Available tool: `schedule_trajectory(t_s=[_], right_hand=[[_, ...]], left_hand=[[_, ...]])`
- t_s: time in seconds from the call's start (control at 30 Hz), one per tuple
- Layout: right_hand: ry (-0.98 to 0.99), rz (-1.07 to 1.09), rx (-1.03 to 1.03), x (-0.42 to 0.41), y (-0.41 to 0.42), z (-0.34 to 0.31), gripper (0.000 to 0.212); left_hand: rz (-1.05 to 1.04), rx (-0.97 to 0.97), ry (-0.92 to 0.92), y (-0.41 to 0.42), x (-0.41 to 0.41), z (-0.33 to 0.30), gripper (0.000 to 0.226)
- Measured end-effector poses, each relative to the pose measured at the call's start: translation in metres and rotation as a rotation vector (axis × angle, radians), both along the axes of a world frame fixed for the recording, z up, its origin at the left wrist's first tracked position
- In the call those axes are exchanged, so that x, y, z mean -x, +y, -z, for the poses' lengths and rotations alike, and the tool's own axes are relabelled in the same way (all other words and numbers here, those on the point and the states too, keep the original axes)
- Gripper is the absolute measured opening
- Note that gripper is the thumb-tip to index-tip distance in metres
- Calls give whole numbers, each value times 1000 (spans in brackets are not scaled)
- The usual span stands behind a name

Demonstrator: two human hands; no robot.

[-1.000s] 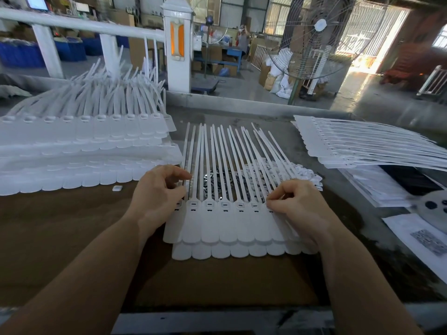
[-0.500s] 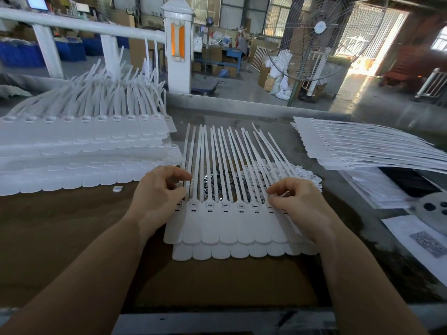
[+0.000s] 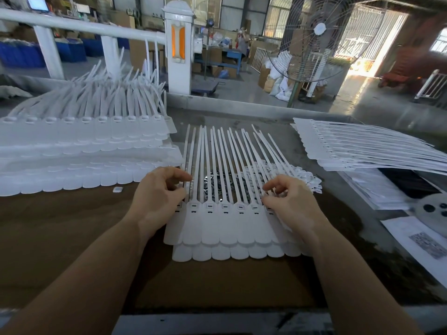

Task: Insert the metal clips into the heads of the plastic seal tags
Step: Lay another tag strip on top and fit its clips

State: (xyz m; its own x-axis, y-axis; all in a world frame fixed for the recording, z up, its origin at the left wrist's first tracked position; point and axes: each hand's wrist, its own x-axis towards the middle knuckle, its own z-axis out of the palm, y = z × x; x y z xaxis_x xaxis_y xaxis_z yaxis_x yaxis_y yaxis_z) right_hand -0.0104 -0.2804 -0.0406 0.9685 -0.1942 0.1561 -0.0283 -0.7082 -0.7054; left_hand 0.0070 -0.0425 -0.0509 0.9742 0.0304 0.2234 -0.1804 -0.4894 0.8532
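With both hands' curled fingers (image 3: 272, 187) pinching the seal tags (image 3: 225, 221) at either end of the row, metal clips (image 3: 215, 180) loose beyond, a slip could fan them apart.

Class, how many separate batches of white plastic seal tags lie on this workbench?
3: stacked rows far left, the sheet between both hands, a fanned stack right. Others may be hidden.

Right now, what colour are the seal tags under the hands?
White, plain; the seal tags show best in the head view.
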Motion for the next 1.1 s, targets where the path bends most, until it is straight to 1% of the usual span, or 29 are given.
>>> schedule_trajectory(t_s=[0.1, 0.2, 0.37, 0.43, 0.57, 0.77, 0.83, 0.9, 1.0, 1.1], right_hand=[[-2, 8, 65, -4, 4, 0, 19], [-44, 32, 118, -9, 2, -3, 18], [-80, 60, 339, -19, 1, -10, 21], [-61, 49, 409, -25, 2, -11, 23], [51, 32, 508, -37, 8, -12, 31], [113, 14, 493, -48, 7, -11, 45], [127, -1, 488, -51, 5, -10, 43], [105, -2, 471, -51, 3, -9, 34], [12, 24, 452, -48, 4, -6, 26], [-69, 70, 485, -47, 7, -3, 24]], left_hand=[[2, -1, 0, 0, 0, 0, 34], [5, 7, 6, 0, -1, 0, 33], [8, 6, 11, 0, -2, 1, 33], [8, -3, 6, 0, -2, 0, 33], [1, -10, 7, 0, -2, 0, 31], [-7, 5, 16, 0, -3, -1, 29], [-10, 13, 18, 0, -3, 0, 28], [-13, 21, 15, 0, -2, 0, 28], [-12, 23, 12, 0, -2, 0, 28], [-12, 10, 12, 1, -2, 0, 28]])
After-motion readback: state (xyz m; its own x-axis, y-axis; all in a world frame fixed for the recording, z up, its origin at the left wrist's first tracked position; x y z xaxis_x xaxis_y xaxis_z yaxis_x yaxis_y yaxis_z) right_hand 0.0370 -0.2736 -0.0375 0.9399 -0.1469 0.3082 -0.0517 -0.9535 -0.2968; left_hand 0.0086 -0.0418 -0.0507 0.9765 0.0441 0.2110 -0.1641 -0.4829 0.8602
